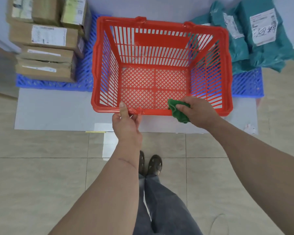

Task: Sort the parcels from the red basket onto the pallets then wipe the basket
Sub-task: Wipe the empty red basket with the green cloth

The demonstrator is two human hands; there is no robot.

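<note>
The red basket point(161, 41) stands on a grey mat with nothing inside it. My left hand point(126, 122) grips its near rim, thumb hooked over the edge. My right hand point(196, 111) holds a crumpled green cloth point(177, 111) against the near rim, right of centre. Cardboard boxes point(46, 44) are stacked on the blue pallet point(54, 84) at the left. Teal mailer bags point(258, 39) are piled on the blue pallet point(246, 83) at the right.
The grey mat point(58, 109) lies on a beige tiled floor point(37, 184). My legs and sandalled feet point(151, 164) are just behind the mat's near edge. A white wall runs along the back behind the pallets.
</note>
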